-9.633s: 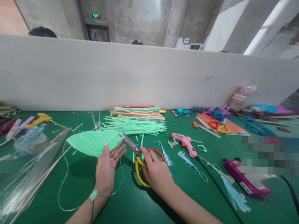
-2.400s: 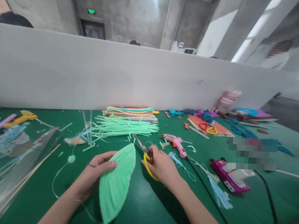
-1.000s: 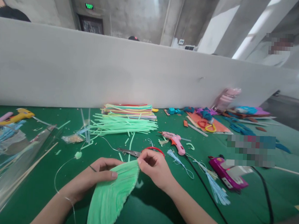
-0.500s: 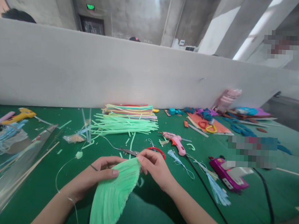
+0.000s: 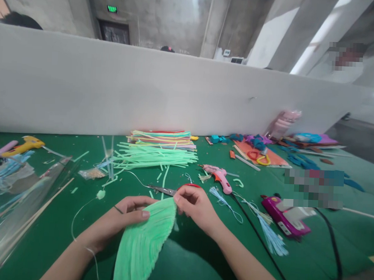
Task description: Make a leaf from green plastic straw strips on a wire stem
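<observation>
A light green fan-shaped piece made of pipe cleaners [image 5: 147, 241] is held up over the table. My left hand [image 5: 131, 214] grips its left side, thumb on the front and fingers behind. At the upper right corner, my right hand [image 5: 193, 204] pinches the tip between thumb and fingers. Just behind the right hand lie scissors [image 5: 166, 191] with red handles, partly hidden by it. A thin clear thread hangs over my left wrist, and a small green tuft [image 5: 100, 194] lies along it.
Behind my hands lies a pile of green pipe cleaners [image 5: 155, 156]. To the right are a pink glue gun [image 5: 221, 178] with a black cord, blue tassels [image 5: 272, 236] and a purple device [image 5: 284, 218]. A yellow glue gun [image 5: 25, 146] lies left. A white partition [image 5: 176, 94] closes the back.
The green piece and both hands have shifted very slightly to the right. The right hand covers more of the scissors' red handles. Both grips stay the same.
</observation>
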Tool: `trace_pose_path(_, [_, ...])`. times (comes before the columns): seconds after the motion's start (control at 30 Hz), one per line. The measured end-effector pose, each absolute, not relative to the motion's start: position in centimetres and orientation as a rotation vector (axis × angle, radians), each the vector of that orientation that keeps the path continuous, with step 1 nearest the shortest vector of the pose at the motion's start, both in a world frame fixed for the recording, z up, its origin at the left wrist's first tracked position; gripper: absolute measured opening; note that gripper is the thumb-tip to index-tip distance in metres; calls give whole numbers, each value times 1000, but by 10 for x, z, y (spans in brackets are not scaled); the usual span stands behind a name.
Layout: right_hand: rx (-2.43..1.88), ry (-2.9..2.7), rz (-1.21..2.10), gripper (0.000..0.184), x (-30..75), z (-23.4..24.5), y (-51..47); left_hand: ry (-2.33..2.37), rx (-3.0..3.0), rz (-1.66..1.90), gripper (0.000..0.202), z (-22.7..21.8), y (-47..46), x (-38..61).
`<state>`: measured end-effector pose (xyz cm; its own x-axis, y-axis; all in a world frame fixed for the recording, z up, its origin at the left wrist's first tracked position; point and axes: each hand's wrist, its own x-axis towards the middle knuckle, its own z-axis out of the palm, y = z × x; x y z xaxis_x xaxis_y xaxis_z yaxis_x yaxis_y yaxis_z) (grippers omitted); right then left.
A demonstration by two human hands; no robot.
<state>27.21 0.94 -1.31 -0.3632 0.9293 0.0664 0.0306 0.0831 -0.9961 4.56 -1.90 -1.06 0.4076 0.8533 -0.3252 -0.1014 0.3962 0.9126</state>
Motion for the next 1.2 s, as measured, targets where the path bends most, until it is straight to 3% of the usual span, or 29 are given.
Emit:
trace_pose_path(0.37, [-1008, -1622, 1324, 11, 273, -19, 11, 947, 998, 706, 40, -12, -18, 45])
trace_pose_path(0.83, [-1035, -1562, 1360, 25, 276, -14, 13, 963, 986, 728, 44, -8, -17, 47])
trace_pose_path(1.2, [-997, -1596, 1375, 16, 278, -14, 13, 959, 985, 730, 44, -8, -18, 47])
